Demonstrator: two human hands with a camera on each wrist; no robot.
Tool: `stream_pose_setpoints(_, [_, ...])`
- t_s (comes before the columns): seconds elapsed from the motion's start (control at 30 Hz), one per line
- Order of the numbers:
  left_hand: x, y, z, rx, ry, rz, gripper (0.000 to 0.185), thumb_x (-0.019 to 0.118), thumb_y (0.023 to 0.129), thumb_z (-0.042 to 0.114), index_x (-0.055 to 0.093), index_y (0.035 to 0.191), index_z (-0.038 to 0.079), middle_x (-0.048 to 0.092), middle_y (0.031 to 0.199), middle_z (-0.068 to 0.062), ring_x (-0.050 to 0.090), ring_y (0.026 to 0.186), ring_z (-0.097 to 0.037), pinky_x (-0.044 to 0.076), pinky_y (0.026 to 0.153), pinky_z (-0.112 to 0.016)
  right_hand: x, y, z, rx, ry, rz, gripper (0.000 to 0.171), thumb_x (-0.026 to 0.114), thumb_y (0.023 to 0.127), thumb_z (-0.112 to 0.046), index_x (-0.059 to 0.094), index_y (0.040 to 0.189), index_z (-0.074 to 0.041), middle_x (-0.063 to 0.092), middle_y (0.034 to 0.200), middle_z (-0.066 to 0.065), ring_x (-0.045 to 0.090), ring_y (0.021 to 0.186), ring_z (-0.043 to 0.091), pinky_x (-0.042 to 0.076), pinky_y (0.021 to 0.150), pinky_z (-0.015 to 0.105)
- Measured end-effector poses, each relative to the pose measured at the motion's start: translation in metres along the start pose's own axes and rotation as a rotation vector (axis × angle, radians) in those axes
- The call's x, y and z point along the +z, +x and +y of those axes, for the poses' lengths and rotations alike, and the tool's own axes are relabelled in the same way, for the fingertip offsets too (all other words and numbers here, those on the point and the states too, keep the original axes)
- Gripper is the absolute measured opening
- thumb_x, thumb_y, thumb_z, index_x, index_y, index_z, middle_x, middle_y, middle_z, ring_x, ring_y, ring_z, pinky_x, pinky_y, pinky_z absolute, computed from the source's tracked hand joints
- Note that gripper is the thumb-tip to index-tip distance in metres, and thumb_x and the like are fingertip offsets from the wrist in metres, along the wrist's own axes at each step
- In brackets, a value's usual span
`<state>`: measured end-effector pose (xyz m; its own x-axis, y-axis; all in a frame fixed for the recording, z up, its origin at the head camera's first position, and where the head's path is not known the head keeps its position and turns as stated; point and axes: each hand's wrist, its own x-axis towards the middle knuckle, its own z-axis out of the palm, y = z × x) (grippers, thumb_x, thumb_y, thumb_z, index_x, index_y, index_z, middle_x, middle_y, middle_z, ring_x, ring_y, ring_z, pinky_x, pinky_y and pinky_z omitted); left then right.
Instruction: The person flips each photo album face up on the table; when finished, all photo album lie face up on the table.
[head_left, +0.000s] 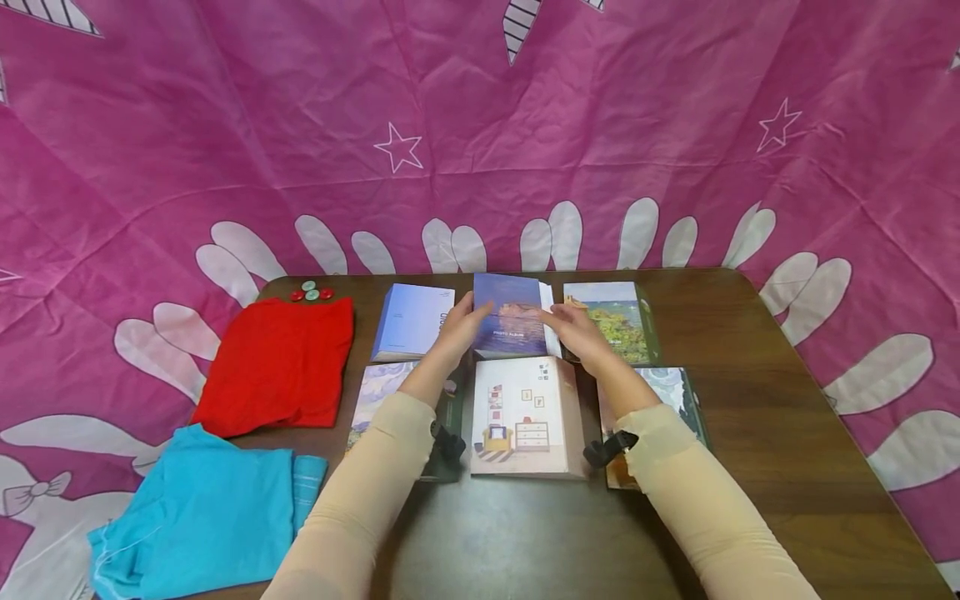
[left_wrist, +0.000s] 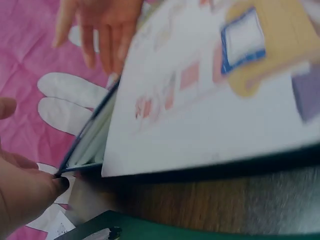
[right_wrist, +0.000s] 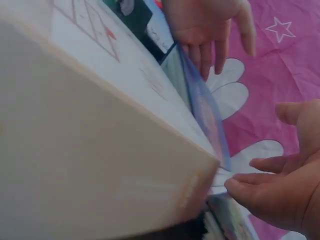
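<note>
1. Head view: the blue album [head_left: 512, 315] sits in the middle of the far row on the table [head_left: 787, 433], between the left hand [head_left: 465, 327] and the right hand [head_left: 577, 332], which flank its two sides.
2. Left fingers [head_left: 477, 313] lie fairly straight against the album's left edge and cover; the right fingers [head_left: 558, 317] are relaxed and touch its right, page-side edge. Neither hand curls round it, as far as I can tell.
3. The wrist views show its cover lifted a little off the pages, with fingertips at the edges.
4. To do this well, I would press evenly from both sides and keep the cover from flapping.
5. Its long axis runs away from the fingers toward the pink cloth [head_left: 480, 133]; the title reads toward the person, just beyond the white album [head_left: 525, 417].
</note>
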<state>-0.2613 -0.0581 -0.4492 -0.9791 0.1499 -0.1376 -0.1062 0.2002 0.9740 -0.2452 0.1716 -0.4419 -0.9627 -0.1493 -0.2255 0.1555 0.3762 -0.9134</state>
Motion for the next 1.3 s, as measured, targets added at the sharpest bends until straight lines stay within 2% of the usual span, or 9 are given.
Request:
stream_pose_setpoints(0.1, [0.002,0.002,0.001,0.020,0.066,0.002,0.080,0.053,0.103,0.043,0.015,0.162,0.004,0.021,0.167,-0.014,0.020,0.153,-0.030,0.020,0.124,-0.043,-0.011,-0.005,-0.001,-0.013,0.023,0.017,0.073,0.054,0.103,-0.044,0.030,0.158,-0.002,0.029,0.163,0.016,0.028,0.149,0.037,0.025,0.120,0.054])
stream_pose_setpoints(0.3, [0.018,-0.005,0.009,0.102,0.257,0.097,0.074,0.050,0.104,0.044,0.022,0.161,0.006,0.022,0.166,-0.015,0.022,0.152,-0.033,0.021,0.123,-0.048,-0.039,-0.020,-0.002,-0.047,0.118,0.065,0.070,0.053,0.105,-0.037,0.025,0.159,-0.004,0.036,0.158,0.021,0.031,0.146,0.038,0.025,0.120,0.053])
stream_pose_setpoints(0.4, [0.035,-0.007,0.016,0.161,0.247,0.098,0.068,0.052,0.104,0.041,0.029,0.159,0.007,0.033,0.161,-0.017,0.038,0.145,-0.034,0.029,0.120,-0.047,-0.053,-0.021,0.006,-0.063,0.157,0.130,0.068,0.053,0.105,-0.034,0.025,0.160,-0.004,0.038,0.156,0.022,0.034,0.145,0.038,0.027,0.120,0.051])
stream_pose_setpoints(0.53, [0.065,-0.010,0.018,0.188,0.235,0.032,0.066,0.053,0.104,0.042,0.035,0.157,0.007,0.041,0.156,-0.019,0.048,0.136,-0.035,0.037,0.115,-0.048,-0.071,-0.025,0.015,-0.065,0.167,0.218,0.066,0.052,0.106,-0.033,0.026,0.159,-0.005,0.038,0.156,0.022,0.033,0.145,0.036,0.028,0.120,0.050])
stream_pose_setpoints(0.7, [0.102,-0.013,0.016,0.201,0.331,-0.073,0.060,0.051,0.106,0.038,0.038,0.156,0.010,0.037,0.161,-0.012,0.032,0.149,-0.031,0.027,0.121,-0.047,-0.085,-0.031,0.024,-0.039,0.140,0.310,0.071,0.053,0.104,-0.041,0.026,0.159,-0.005,0.036,0.157,0.021,0.033,0.145,0.035,0.029,0.119,0.051])
stream_pose_setpoints(0.83, [0.125,-0.013,0.019,0.222,0.322,-0.094,0.052,0.050,0.107,0.029,0.041,0.154,0.008,0.040,0.159,-0.010,0.036,0.146,-0.030,0.030,0.119,-0.047,-0.095,-0.032,0.035,0.001,0.079,0.370,0.072,0.054,0.104,-0.042,0.028,0.158,-0.002,0.035,0.158,0.022,0.032,0.145,0.038,0.029,0.118,0.053])
stream_pose_setpoints(1.03, [0.147,-0.009,0.022,0.185,0.287,-0.140,0.053,0.045,0.108,0.028,0.038,0.156,0.006,0.032,0.162,-0.013,0.030,0.149,-0.031,0.027,0.121,-0.047,-0.103,-0.028,0.052,0.127,0.007,0.347,0.074,0.052,0.104,-0.044,0.025,0.159,-0.003,0.030,0.160,0.023,0.029,0.146,0.042,0.028,0.117,0.058])
stream_pose_setpoints(1.2, [0.149,-0.003,0.024,0.093,0.275,-0.138,0.055,0.047,0.107,0.031,0.038,0.156,0.009,0.030,0.164,-0.013,0.027,0.151,-0.030,0.026,0.121,-0.047,-0.107,-0.024,0.056,0.181,0.007,0.294,0.079,0.050,0.103,-0.051,0.023,0.160,-0.005,0.021,0.164,0.021,0.022,0.149,0.044,0.023,0.117,0.063])
stream_pose_setpoints(1.3, [0.149,0.000,0.026,0.043,0.260,-0.143,0.056,0.050,0.106,0.033,0.039,0.156,0.011,0.033,0.163,-0.011,0.029,0.150,-0.030,0.029,0.120,-0.048,-0.109,-0.021,0.057,0.195,0.038,0.315,0.077,0.050,0.102,-0.052,0.028,0.159,-0.005,0.023,0.164,0.019,0.023,0.149,0.042,0.023,0.118,0.062])
